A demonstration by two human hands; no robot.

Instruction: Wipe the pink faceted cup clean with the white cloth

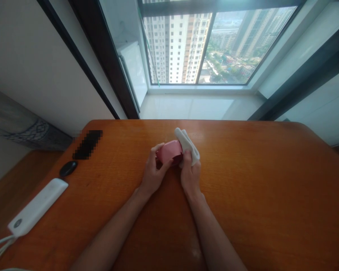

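Note:
Near the middle of the wooden table [251,180], my left hand [155,169] grips a pink, rounded object [171,149] that looks like a small cup or bowl. Its thumb is on the near side and its fingers wrap the left side. My right hand [190,173] is closed on a folded white cloth [188,146], thumb on top. The cloth presses against the right side of the pink object, and part of that side is hidden behind it. A dark red, shaded area shows on the pink object's lower right.
At the left lie a white power strip [38,207] with cables [1,250], a black oval object [68,168] and a blurred-out dark rectangle [88,145]. Beyond the table's far edge is a window [203,49] with dark door frames [107,56] nearer. A curtain [31,124] hangs left.

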